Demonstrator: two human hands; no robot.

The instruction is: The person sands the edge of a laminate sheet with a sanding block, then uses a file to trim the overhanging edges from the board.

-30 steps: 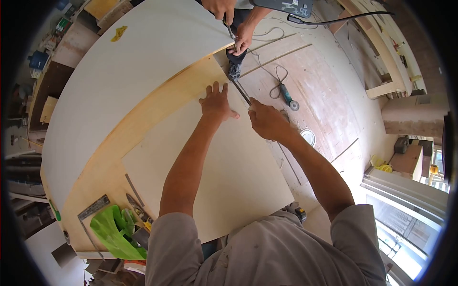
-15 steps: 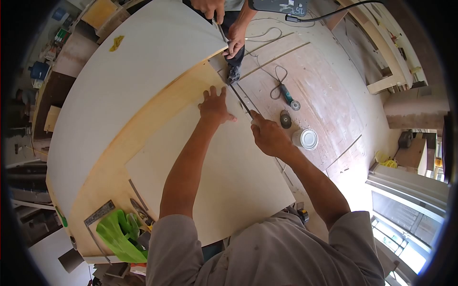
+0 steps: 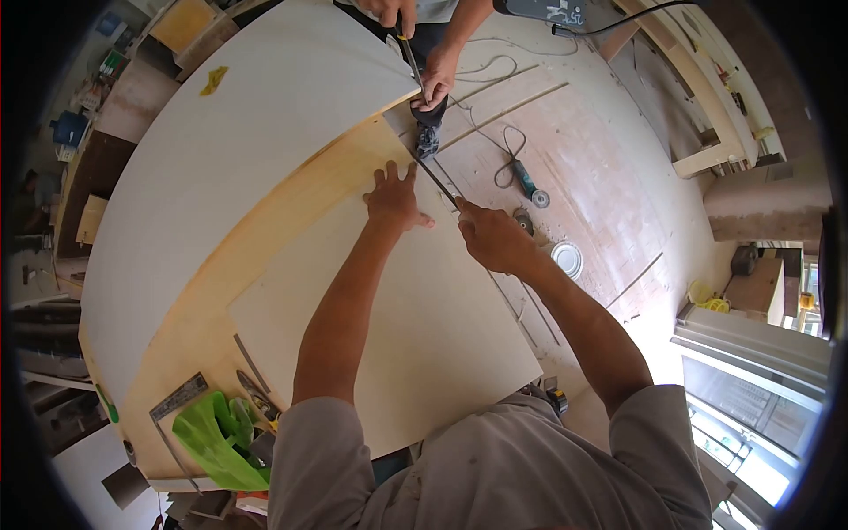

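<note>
My left hand [image 3: 395, 201] lies flat on a pale board [image 3: 415, 327], fingers spread near its far end. My right hand [image 3: 495, 237] is closed around the near end of a long, thin dark file [image 3: 438, 182]. The file lies along the board's right edge and points away from me. Under the pale board is a larger plywood sheet [image 3: 208, 296]. Across from me, a co-worker's two hands [image 3: 436, 78] hold another file [image 3: 410, 58] against the corner of a white curved panel [image 3: 256, 115].
An angle grinder [image 3: 532, 185] with its cord and a tin can [image 3: 568, 259] are on the floor at right. A steel square [image 3: 178, 395], pliers [image 3: 256, 393] and a bright green cloth or bag [image 3: 216, 442] lie at the lower left. A yellow scrap [image 3: 212, 80] rests on the white panel.
My right hand has slid forward along the board's edge with the file, now covering more of the tin can. My left hand stays put. The co-worker's file has shifted, showing more of its handle.
</note>
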